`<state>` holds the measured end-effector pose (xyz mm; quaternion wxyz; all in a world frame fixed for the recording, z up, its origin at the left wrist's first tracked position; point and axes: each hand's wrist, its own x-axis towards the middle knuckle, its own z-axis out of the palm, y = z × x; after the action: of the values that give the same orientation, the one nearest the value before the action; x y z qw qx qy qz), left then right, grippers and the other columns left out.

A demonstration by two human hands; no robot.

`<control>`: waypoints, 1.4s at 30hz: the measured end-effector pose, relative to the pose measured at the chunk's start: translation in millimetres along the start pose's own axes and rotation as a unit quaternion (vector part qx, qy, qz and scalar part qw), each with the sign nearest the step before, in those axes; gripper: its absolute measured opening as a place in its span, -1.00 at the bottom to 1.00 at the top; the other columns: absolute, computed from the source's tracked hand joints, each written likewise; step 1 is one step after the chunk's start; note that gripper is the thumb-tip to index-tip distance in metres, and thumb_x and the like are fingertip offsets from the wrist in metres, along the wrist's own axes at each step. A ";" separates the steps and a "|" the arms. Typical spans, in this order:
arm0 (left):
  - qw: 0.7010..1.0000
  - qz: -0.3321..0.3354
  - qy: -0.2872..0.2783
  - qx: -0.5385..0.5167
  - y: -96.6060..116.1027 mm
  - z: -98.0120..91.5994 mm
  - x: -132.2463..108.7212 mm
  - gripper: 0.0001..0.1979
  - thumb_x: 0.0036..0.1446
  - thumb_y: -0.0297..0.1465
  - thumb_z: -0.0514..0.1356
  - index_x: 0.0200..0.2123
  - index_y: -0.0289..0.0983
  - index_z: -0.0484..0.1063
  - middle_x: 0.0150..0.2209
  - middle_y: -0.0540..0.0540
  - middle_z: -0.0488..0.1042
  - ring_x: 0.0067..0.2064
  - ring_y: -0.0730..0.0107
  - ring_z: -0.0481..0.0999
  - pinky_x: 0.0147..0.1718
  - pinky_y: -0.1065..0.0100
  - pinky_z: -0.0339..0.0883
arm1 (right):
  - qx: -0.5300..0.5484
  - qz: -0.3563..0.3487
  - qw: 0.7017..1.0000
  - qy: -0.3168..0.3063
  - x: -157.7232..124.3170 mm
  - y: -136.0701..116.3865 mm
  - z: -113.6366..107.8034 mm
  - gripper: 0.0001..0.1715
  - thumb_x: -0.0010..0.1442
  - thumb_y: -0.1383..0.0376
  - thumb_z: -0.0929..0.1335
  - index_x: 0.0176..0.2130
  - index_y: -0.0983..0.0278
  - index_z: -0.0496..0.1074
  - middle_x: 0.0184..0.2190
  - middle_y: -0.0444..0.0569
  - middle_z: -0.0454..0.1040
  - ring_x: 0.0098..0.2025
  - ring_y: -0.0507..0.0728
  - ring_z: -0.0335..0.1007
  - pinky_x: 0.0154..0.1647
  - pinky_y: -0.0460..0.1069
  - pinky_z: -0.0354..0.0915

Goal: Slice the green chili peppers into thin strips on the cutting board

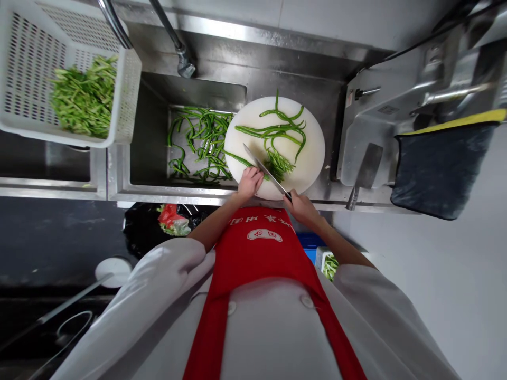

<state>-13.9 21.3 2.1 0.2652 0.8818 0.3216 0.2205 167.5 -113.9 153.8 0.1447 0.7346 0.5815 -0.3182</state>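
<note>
Right hand [300, 207] at near edge of cutting board [313, 150], closed round handle of knife [270, 173]; blade diagonal across board, tip pointing away and left. Left hand [249, 182] on board's near-left part, fingers bent over, grasping long green pepper [236, 157]; its long axis slants away-left to board's left rim. Cut pieces [280, 165] just nearer than board's center. Whole peppers [257, 130] on board's far half, mostly lying left-right.

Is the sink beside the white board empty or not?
Not empty: many long green vegetables lie loose on the floor of the sink, bare metal showing between them.
</note>
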 end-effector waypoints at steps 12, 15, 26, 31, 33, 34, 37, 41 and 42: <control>1.000 0.000 0.012 -0.019 -2.0 3.5 -0.8 -0.73 0.41 -0.31 -0.02 -0.11 -0.22 0.45 -0.09 -0.19 0.46 0.00 0.17 0.37 0.01 0.09 0.31 | 0.008 0.001 1.000 0.000 13.5 -11.0 -4.4 -0.47 0.50 0.03 0.04 0.05 0.35 0.29 -0.21 0.21 0.58 -0.14 0.28 0.54 -0.17 -0.01 0.25; 1.000 -0.006 0.011 -0.022 -1.1 2.6 -1.0 -0.73 0.41 -0.31 -0.03 -0.12 -0.22 0.46 -0.10 -0.19 0.46 0.00 0.16 0.37 0.01 0.09 0.30 | 0.010 0.009 1.000 0.003 19.7 -17.7 -5.4 -0.48 0.50 0.06 0.05 0.10 0.38 0.28 -0.16 0.24 0.57 -0.09 0.29 0.53 -0.12 0.01 0.25; 1.000 -0.015 0.022 -0.008 -3.9 -8.8 1.9 -0.75 0.42 -0.32 -0.01 -0.12 -0.25 0.45 -0.10 -0.18 0.46 -0.01 0.19 0.36 0.02 0.11 0.24 | 0.060 -0.003 0.998 0.036 38.5 -12.4 -1.0 -0.51 0.49 0.07 0.11 0.06 0.38 0.33 -0.15 0.24 0.57 -0.07 0.28 0.52 -0.11 -0.01 0.26; 0.999 -0.027 0.036 0.016 -24.6 -19.1 5.8 -0.74 0.41 -0.29 0.00 -0.14 -0.24 0.46 -0.09 -0.20 0.45 0.02 0.13 0.33 0.05 0.06 0.22 | 0.057 0.012 0.998 0.022 40.9 -9.1 -12.6 -0.49 0.48 0.05 0.11 0.05 0.36 0.36 -0.13 0.24 0.57 -0.04 0.29 0.51 -0.09 -0.01 0.27; 0.999 -0.025 0.025 0.007 -27.9 -18.7 6.1 -0.74 0.40 -0.30 0.00 -0.13 -0.22 0.47 -0.08 -0.21 0.45 0.03 0.11 0.34 0.06 0.05 0.23 | 0.041 0.029 0.999 0.018 30.5 -10.4 -16.4 -0.46 0.48 0.03 0.09 0.08 0.37 0.34 -0.13 0.26 0.57 -0.04 0.31 0.51 -0.08 0.01 0.27; 0.999 -0.026 0.023 0.003 -28.2 -18.1 5.9 -0.74 0.39 -0.30 0.00 -0.12 -0.21 0.47 -0.08 -0.21 0.45 0.04 0.10 0.34 0.06 0.04 0.23 | 0.032 0.033 0.999 0.012 24.6 -12.6 -16.7 -0.45 0.48 0.03 0.08 0.09 0.38 0.32 -0.14 0.27 0.57 -0.05 0.32 0.52 -0.07 0.02 0.28; 0.999 -0.031 0.019 -0.003 -26.8 -17.1 5.0 -0.73 0.39 -0.30 0.00 -0.09 -0.21 0.48 -0.07 -0.23 0.45 0.04 0.08 0.35 0.06 0.01 0.23 | 0.019 0.028 0.999 -0.008 14.7 -24.2 -12.1 -0.43 0.49 0.02 0.05 0.11 0.38 0.29 -0.14 0.28 0.56 -0.07 0.32 0.52 -0.07 0.04 0.28; 0.999 -0.034 0.016 -0.007 -27.0 -18.1 4.3 -0.72 0.39 -0.31 -0.01 -0.09 -0.22 0.48 -0.05 -0.23 0.45 0.04 0.08 0.34 0.08 0.01 0.23 | 0.029 0.035 0.999 0.001 29.6 -37.4 -8.3 -0.45 0.50 0.05 0.05 0.09 0.39 0.30 -0.11 0.27 0.56 -0.04 0.29 0.51 -0.05 0.02 0.29; 0.999 -0.034 0.016 -0.007 -27.3 -18.3 4.2 -0.72 0.39 -0.31 -0.02 -0.09 -0.22 0.48 -0.05 -0.23 0.45 0.04 0.08 0.34 0.08 0.01 0.22 | 0.032 0.032 0.999 0.008 34.3 -37.6 -9.5 -0.46 0.50 0.05 0.06 0.08 0.40 0.31 -0.10 0.27 0.56 -0.04 0.29 0.51 -0.05 0.02 0.29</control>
<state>-33.5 47.9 0.4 0.2734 0.8647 0.3544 0.2280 138.9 -71.6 145.1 0.1262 0.7596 0.5484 -0.3261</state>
